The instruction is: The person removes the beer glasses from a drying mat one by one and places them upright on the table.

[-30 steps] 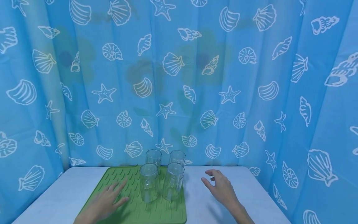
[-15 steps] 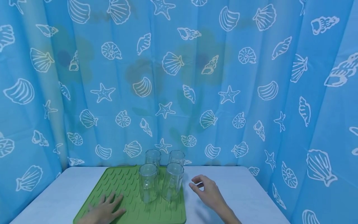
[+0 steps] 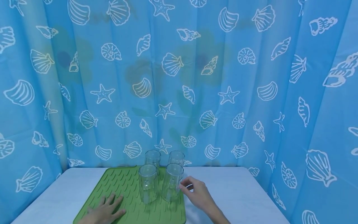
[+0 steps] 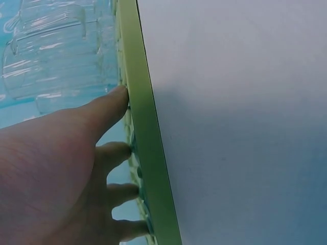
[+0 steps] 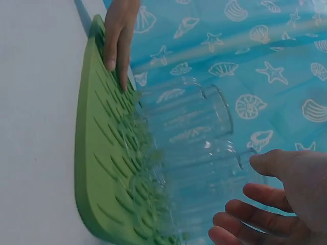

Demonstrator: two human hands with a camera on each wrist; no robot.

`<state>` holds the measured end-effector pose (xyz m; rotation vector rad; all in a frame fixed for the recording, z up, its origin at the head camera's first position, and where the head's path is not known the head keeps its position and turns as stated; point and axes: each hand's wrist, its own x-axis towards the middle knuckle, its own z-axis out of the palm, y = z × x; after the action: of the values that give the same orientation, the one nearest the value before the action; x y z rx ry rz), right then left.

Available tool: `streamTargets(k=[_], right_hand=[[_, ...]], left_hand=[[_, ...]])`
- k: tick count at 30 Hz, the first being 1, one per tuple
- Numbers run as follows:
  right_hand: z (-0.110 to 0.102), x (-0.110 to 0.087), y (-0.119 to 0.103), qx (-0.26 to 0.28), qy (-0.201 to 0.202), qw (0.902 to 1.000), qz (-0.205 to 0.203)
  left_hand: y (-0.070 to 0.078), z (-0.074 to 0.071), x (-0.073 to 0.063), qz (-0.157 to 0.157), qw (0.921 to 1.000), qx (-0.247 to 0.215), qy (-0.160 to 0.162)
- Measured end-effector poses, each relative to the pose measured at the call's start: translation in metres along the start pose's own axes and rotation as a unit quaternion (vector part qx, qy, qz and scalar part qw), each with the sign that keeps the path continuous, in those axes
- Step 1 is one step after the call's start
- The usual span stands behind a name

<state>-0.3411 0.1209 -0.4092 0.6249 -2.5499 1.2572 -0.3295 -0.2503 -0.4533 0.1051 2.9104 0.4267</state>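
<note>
Several clear drinking glasses stand upright on a green ridged mat (image 3: 117, 179). In front are a left glass (image 3: 148, 183) and a right glass (image 3: 172, 183); a rear left glass (image 3: 153, 156) and a rear right glass (image 3: 176, 157) stand behind. My left hand (image 3: 103, 211) rests with spread fingers on the mat's near left part; its fingertips (image 4: 122, 94) touch the mat in the left wrist view. At the right side of the front right glass is my right hand (image 3: 197, 193), thumb and fingers loosely bent and apart. Whether they touch the glass I cannot tell.
The mat lies on a white-covered table (image 3: 237, 199). Behind and at both sides hangs a blue curtain (image 3: 179, 124) with white shell and starfish prints. The rear glasses stand close to the curtain.
My right hand has moved left to the front right glass. The left hand has come down onto the mat, then stayed there. The glasses have not moved.
</note>
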Motion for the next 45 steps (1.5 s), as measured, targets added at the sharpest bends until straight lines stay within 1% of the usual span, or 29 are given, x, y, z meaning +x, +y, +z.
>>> streamTargets(k=[7, 15, 25, 34, 36, 38, 43, 45], right_hand=[[0.013, 0.002, -0.006, 0.029, -0.042, 0.9987, -0.001], [0.03, 0.002, -0.009, 0.057, -0.058, 0.9967, -0.001], [0.048, 0.005, -0.002, 0.091, -0.045, 0.9946, -0.021], [0.051, 0.002, -0.003, 0.112, -0.036, 0.993, -0.011], [0.05, 0.002, -0.003, 0.111, -0.038, 0.993, -0.008], [0.05, 0.001, -0.002, 0.109, -0.038, 0.9933, -0.003], [0.047, 0.0, 0.0, 0.102, -0.037, 0.9941, -0.001], [0.046, 0.001, -0.001, 0.097, -0.033, 0.9947, -0.008]], left_hand=[[-0.001, 0.001, -0.001, 0.004, 1.0, -0.003, -0.003], [-0.002, -0.002, -0.004, 0.0, 0.9998, -0.01, -0.015], [-0.006, -0.002, -0.002, 0.0, 0.9997, -0.016, -0.02], [-0.006, -0.002, -0.002, -0.002, 0.9997, -0.013, -0.018], [-0.007, 0.0, 0.0, -0.002, 0.9997, -0.014, -0.022], [-0.011, 0.005, 0.006, 0.0, 0.9996, -0.019, -0.023], [-0.006, 0.004, 0.003, 0.007, 0.9996, -0.023, -0.013], [0.0, -0.002, -0.003, 0.006, 0.9997, -0.023, -0.011]])
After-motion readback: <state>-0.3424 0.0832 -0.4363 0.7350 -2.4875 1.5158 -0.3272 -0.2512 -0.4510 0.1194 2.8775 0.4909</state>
